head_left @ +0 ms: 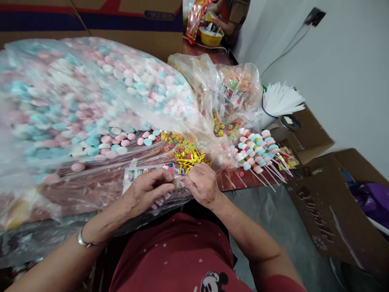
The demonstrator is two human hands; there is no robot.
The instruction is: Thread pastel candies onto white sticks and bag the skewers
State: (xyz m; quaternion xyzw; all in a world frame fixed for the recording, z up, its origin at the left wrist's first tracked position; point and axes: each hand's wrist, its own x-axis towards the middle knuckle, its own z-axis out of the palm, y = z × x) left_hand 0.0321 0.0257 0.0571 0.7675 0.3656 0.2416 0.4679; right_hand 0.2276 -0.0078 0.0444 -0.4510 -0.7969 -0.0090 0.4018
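Note:
My left hand [148, 187] is at the table's front edge, thumb and forefinger brought together around something small that I cannot make out. Touching or almost touching its fingertips, my right hand [203, 184] is closed, its thumb pressed to the curled fingers; what it grips is hidden. Clear plastic bags with a printed label [136, 172] lie under and beside my left hand. Just beyond my right hand is a heap of gold twist ties [191, 158]. Ring-shaped gummy candies [176, 142] lie loose behind them, beside pink, white and blue marshmallows [121, 142].
A huge clear bag of marshmallows [91, 93] covers the left. Bags of gummy rings [237, 79] stand behind. Candy skewers [258, 150] are stacked at right, near white sticks [282, 99] in a container. Cardboard boxes [322, 202] stand right; another person [232, 18] sits at the back.

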